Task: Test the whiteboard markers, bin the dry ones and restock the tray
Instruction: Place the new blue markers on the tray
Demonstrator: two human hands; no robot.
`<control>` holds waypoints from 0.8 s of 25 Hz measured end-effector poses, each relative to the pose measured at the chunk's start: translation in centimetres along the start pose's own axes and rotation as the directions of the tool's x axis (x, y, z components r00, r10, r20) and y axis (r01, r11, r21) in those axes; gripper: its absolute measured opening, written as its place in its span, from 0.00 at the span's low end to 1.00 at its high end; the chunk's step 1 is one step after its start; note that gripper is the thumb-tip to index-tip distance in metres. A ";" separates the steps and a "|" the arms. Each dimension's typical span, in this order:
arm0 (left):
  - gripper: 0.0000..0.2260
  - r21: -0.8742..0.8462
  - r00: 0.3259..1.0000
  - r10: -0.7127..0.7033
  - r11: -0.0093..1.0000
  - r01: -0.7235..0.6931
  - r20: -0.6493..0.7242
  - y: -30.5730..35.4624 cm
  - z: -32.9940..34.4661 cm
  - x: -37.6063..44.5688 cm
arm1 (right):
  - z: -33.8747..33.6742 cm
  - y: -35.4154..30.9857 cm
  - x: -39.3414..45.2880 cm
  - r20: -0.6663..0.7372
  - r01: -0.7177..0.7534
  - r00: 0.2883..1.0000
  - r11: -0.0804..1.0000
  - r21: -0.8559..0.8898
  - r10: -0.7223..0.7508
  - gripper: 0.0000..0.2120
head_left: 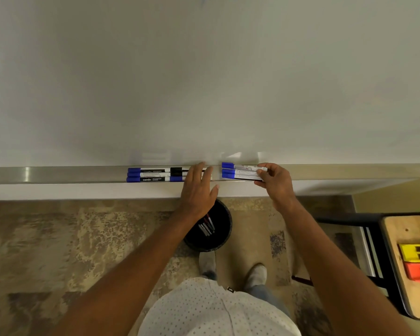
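Note:
A metal marker tray [58, 174] runs along the bottom of the whiteboard [204, 81]. Several blue- and black-capped markers [153, 175] lie in a row on it. My left hand [199, 187] rests with straight fingers on the right end of that row. My right hand [274, 179] grips a bundle of three blue-capped markers [240, 171] just above the tray, caps pointing left. On the floor under my left wrist stands a black bin [221, 229] with several discarded markers inside.
A wooden table [398, 229] with a black frame stands at the right, carrying a yellow box [415, 252] and an orange box [418, 271]. My feet are on the patterned floor just behind the bin.

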State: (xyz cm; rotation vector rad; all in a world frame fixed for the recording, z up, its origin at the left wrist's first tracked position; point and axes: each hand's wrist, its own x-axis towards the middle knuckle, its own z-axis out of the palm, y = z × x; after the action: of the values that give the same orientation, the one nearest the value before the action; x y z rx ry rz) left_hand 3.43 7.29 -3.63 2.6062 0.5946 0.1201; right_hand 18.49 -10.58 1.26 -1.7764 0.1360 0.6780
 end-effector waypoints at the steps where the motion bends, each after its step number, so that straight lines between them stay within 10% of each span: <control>1: 0.27 0.027 0.999 0.003 1.000 -0.004 0.038 0.0 0.3 0.0 | 0.0 0.1 0.4 -0.001 -0.003 1.000 1.000 -0.010 0.003 0.06; 20: 0.39 0.180 0.977 0.046 0.980 -0.085 0.207 -1.8 3.9 0.3 | 4.6 2.3 3.1 -0.125 -0.079 0.991 0.962 -0.263 0.047 0.17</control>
State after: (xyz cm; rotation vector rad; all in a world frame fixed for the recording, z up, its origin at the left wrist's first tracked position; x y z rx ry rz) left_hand 3.68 7.26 -7.91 2.7760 0.4668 -0.1883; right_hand 18.34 -6.34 -2.96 -2.0807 0.1892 0.6613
